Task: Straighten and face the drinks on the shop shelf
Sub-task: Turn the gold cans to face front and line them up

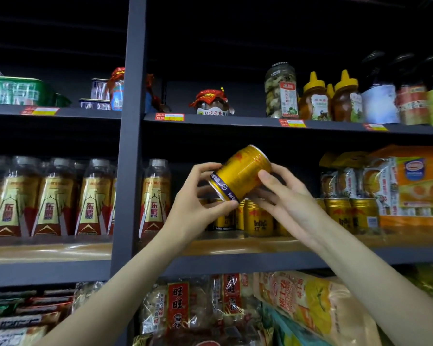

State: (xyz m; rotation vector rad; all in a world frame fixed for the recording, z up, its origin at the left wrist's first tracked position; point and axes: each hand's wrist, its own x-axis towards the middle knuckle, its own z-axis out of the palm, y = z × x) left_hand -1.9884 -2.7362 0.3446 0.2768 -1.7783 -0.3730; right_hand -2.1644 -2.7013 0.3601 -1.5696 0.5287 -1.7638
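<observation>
Gold can (240,172), tilted, pinched between my left hand (198,196) and right hand (283,193) above the shelf (235,245), could slip and topple the standing cans (258,218) if I loosen.

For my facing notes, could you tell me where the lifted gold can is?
In the head view, the gold can is tilted mid-frame between left hand and right hand, above the shelved cans.
</observation>
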